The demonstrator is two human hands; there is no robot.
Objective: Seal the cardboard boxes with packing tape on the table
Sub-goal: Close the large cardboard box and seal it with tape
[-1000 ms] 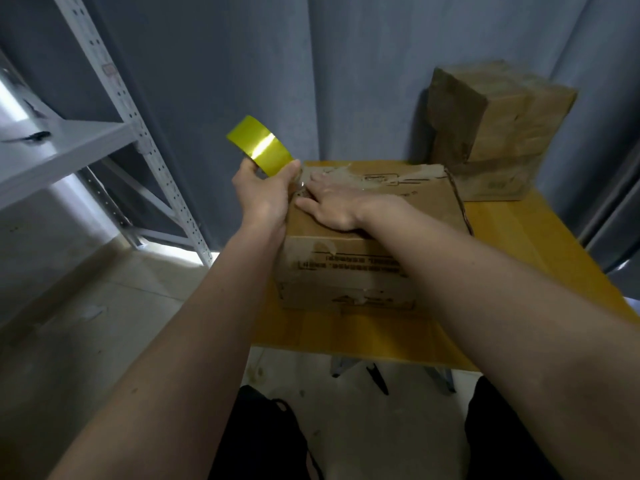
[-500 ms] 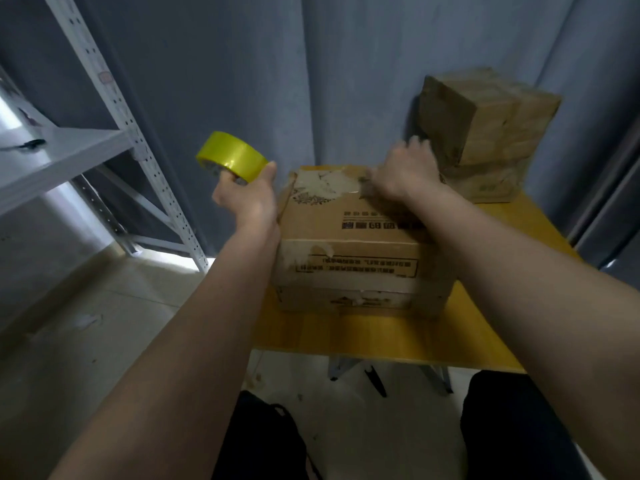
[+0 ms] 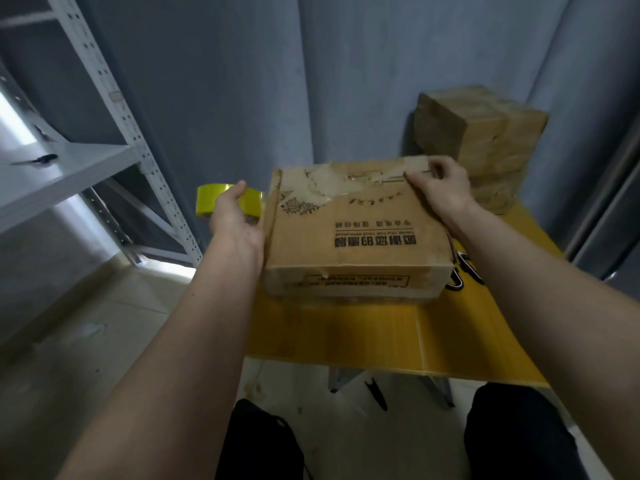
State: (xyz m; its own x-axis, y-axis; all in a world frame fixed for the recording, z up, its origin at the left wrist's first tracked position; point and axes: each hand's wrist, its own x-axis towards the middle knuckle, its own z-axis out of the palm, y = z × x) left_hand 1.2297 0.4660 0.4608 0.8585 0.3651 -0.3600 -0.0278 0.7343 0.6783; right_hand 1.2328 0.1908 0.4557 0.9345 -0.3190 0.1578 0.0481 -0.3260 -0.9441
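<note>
A worn cardboard box (image 3: pixel 356 233) with printed black characters sits on the yellow table (image 3: pixel 346 334), its far edge tipped up toward me. My right hand (image 3: pixel 440 188) grips the box's far top edge with curled fingers. My left hand (image 3: pixel 235 216) holds a roll of yellow packing tape (image 3: pixel 207 199) just left of the box's left side, palm against the box. Old tape scraps cover the box's upper part.
A second, tape-wrapped cardboard box stack (image 3: pixel 485 140) stands at the table's back right. A grey curtain hangs behind. A white metal shelf rack (image 3: pixel 104 140) stands at the left. Tiled floor (image 3: pixel 104 341) lies below left; my dark-trousered legs are below the table edge.
My right hand slid from the box's top to its far edge and tilted the box up. My left hand lowered the tape roll beside the box's left side.
</note>
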